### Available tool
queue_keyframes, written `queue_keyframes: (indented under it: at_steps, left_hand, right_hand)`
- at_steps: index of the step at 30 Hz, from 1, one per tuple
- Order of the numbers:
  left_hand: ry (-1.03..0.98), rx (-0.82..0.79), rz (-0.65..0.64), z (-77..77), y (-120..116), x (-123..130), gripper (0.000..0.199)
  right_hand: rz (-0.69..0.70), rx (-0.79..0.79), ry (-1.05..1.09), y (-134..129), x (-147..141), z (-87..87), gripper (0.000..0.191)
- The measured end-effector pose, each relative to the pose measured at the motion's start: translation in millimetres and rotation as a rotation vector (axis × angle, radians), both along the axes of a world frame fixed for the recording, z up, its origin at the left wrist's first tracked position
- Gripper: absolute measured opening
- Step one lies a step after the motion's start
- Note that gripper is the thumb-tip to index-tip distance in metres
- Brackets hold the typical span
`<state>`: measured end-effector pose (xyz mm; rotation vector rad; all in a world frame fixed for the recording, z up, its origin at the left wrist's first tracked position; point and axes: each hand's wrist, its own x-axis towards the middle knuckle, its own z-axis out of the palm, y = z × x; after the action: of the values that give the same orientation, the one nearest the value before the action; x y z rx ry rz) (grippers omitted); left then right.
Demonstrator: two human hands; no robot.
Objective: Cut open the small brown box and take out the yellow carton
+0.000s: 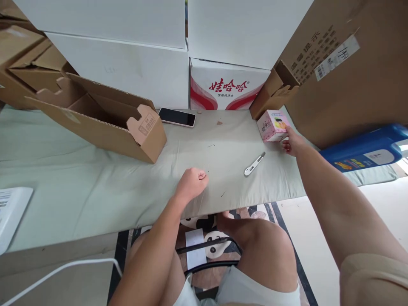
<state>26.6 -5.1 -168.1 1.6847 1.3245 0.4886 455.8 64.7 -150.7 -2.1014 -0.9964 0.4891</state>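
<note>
At the right end of the cloth-covered table, my right hand (pixel 292 143) has its fingers closed at the near right corner of a small pink and white box (pixel 272 126). The box shows a picture on its upper face. My left hand (pixel 192 183) rests as a fist near the table's front edge, with nothing showing in it. Between my hands lies a white utility knife (pixel 254 164), apart from both. A phone (pixel 177 117), dark screen up, lies farther back beside a long open cardboard box (pixel 127 138).
White cartons (pixel 117 63) stand stacked along the back, one with red lettering (pixel 230 85). A narrow open brown box (pixel 270 91) stands behind the pink box. At right are a large brown carton (pixel 344 72) and a blue jug (pixel 360 149). A white device (pixel 14 212) lies far left.
</note>
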Motion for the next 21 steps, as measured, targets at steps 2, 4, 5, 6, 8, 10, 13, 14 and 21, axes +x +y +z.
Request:
queue_keyframes:
  at_steps: [2,4,5,6,8,10,13,14,21]
  left_hand:
    - [0.02,-0.015,-0.018,0.2,0.1,-1.7,0.038]
    - [0.037,-0.035,-0.022,0.3,0.8,-3.5,0.038]
    - [0.045,-0.047,-0.02,0.4,1.4,-4.4,0.038]
    - [0.052,-0.057,-0.016,0.5,2.1,-5.1,0.038]
    - [0.063,-0.074,-0.011,0.4,4.1,-6.1,0.038]
    - [0.071,-0.086,-0.014,-0.2,6.9,-6.6,0.038]
    - [0.08,-0.096,-0.02,-1.8,12.5,-6.3,0.039]
    - [0.079,-0.096,-0.022,-2.3,14.4,-6.1,0.039]
    - [0.009,-0.07,-0.002,1.5,14.0,-10.9,0.04]
  right_hand:
    - [-0.143,-0.044,0.165,12.4,-2.4,0.5,0.042]
    - [-0.228,-0.057,0.272,28.2,-8.0,2.5,0.039]
    - [-0.251,-0.049,0.309,37.0,-11.2,3.8,0.038]
    - [-0.268,-0.038,0.336,46.0,-14.3,5.1,0.036]
    - [-0.285,-0.016,0.371,64.0,-20.1,7.2,0.034]
    - [-0.285,0.001,0.385,80.9,-25.8,8.0,0.035]
    - [-0.241,0.026,0.388,101.2,-37.2,5.5,0.035]
    - [-0.211,0.033,0.386,106.2,-42.1,4.0,0.032]
    - [0.041,0.079,0.258,114.1,-110.6,10.3,0.016]
